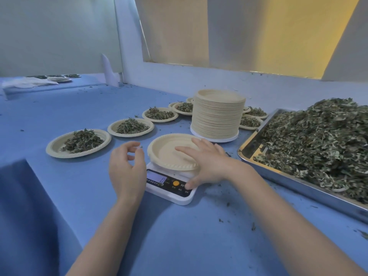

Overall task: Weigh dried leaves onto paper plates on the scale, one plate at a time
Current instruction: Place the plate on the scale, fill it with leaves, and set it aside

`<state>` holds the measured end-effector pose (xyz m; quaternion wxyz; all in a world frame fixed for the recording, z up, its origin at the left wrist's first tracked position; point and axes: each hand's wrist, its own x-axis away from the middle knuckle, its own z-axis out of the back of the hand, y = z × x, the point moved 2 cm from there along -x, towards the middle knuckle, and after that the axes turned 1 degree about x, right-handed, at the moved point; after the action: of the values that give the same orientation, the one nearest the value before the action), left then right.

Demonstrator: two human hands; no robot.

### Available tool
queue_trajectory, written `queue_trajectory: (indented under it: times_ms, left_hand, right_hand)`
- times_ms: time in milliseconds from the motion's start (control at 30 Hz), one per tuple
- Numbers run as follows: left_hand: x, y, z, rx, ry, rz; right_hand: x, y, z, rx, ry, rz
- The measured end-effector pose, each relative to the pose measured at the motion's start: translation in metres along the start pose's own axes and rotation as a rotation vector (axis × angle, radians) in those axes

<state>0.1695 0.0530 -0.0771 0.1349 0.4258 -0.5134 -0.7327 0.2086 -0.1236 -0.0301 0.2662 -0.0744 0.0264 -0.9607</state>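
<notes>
Empty plate sits on the scale; right hand lies flat across it, thumb on a button, probably taring. Left hand hovers loosely curled, pinching a tiny crumb maybe. Next: grab leaves from the tray at the table's right edge.

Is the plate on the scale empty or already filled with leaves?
Empty. The plate on the scale shows only its bare inside; no leaves lie in it.

Your bench is covered in plain blue cloth flecked with dark crumbs. The paper plates are pale cream with ribbed rims; the dried leaves at the right are mottled grey-green. Your scale is white, with a black panel and an orange button. The tray is shiny silver.
</notes>
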Motion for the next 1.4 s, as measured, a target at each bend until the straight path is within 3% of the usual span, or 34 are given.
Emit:
queue_trajectory:
  times_ms: [100,200,300,533,700,800,933,1000,1133,1267,1333,1400]
  left_hand:
    - [0.008,0.021,-0.006,-0.082,-0.02,-0.275]
    - [0.021,0.05,-0.023,-0.154,-0.141,-0.556]
    - [0.036,0.076,-0.051,-0.188,-0.302,-0.695]
    - [0.067,0.116,-0.124,-0.177,-0.535,-0.587]
    - [0.094,0.128,-0.188,-0.157,-0.976,-0.517]
    - [0.099,0.131,-0.223,-0.323,-1.115,-0.511]
    - [0.099,0.128,-0.259,-0.663,-1.336,-0.501]
    - [0.098,0.126,-0.269,-0.68,-1.367,-0.468]
    - [0.104,0.121,-0.279,-0.464,-1.415,-0.311]
    - [0.107,0.119,-0.284,-0.417,-1.394,-0.332]
    - [0.107,0.118,-0.284,-0.41,-1.364,-0.336]
    - [0.107,0.119,-0.282,-0.409,-1.351,-0.339]
  right_hand:
    - [0.005,0.003,-0.004,-0.01,0.049,-0.006]
    - [0.005,0.005,-0.006,0.007,0.11,0.014]
    - [0.005,0.014,0.0,0.024,0.161,-0.004]
    - [0.05,0.092,0.015,-0.043,0.258,-0.214]
    - [0.103,0.155,0.022,-0.047,0.299,-0.467]
    - [0.123,0.192,0.021,0.04,0.227,-0.633]
    - [0.122,0.224,0.01,0.102,0.181,-0.669]
    - [0.113,0.232,0.007,0.127,0.185,-0.672]
    - [0.098,0.229,0.007,0.181,0.175,-0.62]
    - [0.106,0.224,0.028,0.339,0.489,-0.514]
    - [0.108,0.229,0.033,0.413,0.439,-0.653]
    - [0.103,0.232,0.028,0.371,0.27,-0.758]
